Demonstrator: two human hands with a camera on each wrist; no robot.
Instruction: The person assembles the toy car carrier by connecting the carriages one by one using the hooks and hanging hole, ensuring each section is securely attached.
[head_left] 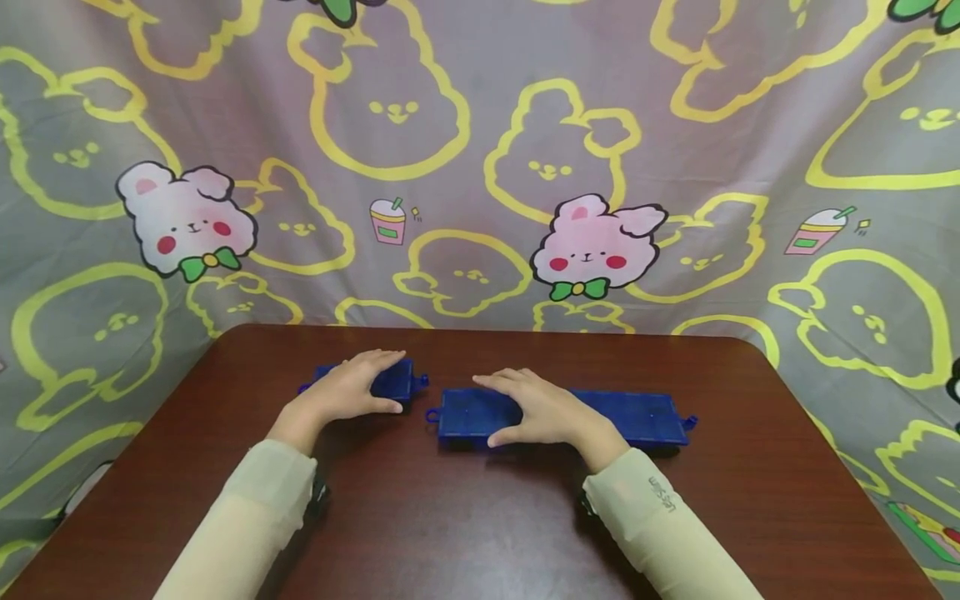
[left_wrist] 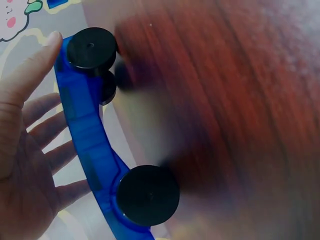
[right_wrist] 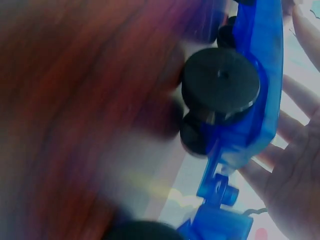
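Observation:
A short blue see-through plastic wagon (head_left: 393, 383) lies at the left of the table, with a small hook at its right end. My left hand (head_left: 347, 392) reaches over it and holds it, thumb at the near edge, fingers across the top. Its black wheels (left_wrist: 148, 195) show in the left wrist view. Further right is a longer blue wagon piece (head_left: 474, 414), a ring at its left end and a hook at its right. My right hand (head_left: 546, 412) holds it across its width. A coupling (right_wrist: 220, 190) joins its parts in the right wrist view; from above, my hand hides it.
The wagons are on a dark reddish-brown wooden table (head_left: 450, 517). A grey fabric (head_left: 450, 275) with yellow bear outlines and pink bunny faces hangs behind the table's far edge. A gap separates the left wagon's hook from the right piece's ring.

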